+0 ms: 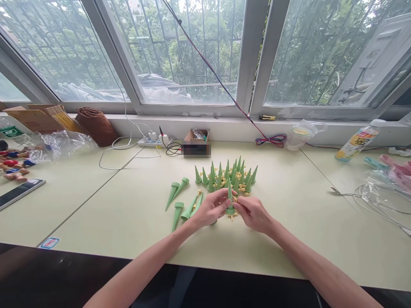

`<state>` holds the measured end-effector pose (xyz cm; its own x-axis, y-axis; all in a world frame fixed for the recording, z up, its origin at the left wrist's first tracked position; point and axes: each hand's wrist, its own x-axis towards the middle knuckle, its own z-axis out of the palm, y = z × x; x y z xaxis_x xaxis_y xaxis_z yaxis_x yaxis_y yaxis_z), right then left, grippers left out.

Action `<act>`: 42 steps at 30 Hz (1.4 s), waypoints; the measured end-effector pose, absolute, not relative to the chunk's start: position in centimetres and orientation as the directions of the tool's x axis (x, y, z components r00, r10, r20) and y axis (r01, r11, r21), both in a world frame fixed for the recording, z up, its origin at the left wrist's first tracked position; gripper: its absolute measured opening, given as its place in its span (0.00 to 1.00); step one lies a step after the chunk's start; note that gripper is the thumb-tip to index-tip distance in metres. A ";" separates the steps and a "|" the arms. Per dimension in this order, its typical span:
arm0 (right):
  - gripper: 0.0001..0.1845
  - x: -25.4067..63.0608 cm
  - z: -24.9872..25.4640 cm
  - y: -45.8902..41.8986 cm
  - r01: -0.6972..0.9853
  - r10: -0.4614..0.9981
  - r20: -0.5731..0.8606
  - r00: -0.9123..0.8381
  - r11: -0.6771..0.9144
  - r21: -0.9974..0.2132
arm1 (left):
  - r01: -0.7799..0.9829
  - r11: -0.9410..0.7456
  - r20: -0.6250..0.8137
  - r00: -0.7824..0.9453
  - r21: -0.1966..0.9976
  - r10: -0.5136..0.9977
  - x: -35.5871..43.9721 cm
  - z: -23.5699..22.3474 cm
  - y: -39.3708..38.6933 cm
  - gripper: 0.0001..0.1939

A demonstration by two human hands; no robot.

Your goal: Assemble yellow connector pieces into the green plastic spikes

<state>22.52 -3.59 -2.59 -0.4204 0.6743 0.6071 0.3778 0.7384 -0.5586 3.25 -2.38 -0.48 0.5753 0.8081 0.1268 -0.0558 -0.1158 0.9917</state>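
A green plastic watering spike (230,194), point up, is held between the thumb and fingers of my left hand (212,207). My right hand (253,211) is closed in a pinch on a small yellow valve (235,199) at the side of that spike; the fingers partly hide it. Just behind both hands stands a cluster of green spikes (210,185), points up, with yellow valves among them. To the left of my left hand several loose spikes (178,209) lie on the table, some partly covered by that hand.
The pale table (128,222) runs along a windowed wall. At the back are a small box (196,143), a power strip (154,140) and coiled wires (271,140). A spray can (359,141) and cables are at right; a phone (22,193) and wooden figures (14,167) at left.
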 end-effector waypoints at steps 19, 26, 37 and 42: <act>0.20 22.0 -2.5 -4.0 0.531 0.513 0.765 -0.390 0.804 -0.268 | -0.025 -0.229 0.193 0.630 0.973 0.752 3.2 -0.4 -2.3 0.18; 0.18 21.8 -2.1 -4.3 0.555 0.475 0.782 -0.405 0.807 -0.202 | 0.007 -0.219 0.167 0.622 0.976 0.765 3.4 -0.4 -2.3 0.18; 0.20 21.6 -2.8 -4.3 0.549 0.521 0.746 -0.414 0.797 -0.252 | 0.056 -0.224 0.145 0.605 0.973 0.782 3.5 0.2 -2.5 0.18; 0.23 21.8 -2.8 -4.2 0.519 0.569 0.709 -0.417 0.789 -0.328 | 0.079 -0.241 0.152 0.578 0.967 0.802 3.5 0.3 -2.6 0.18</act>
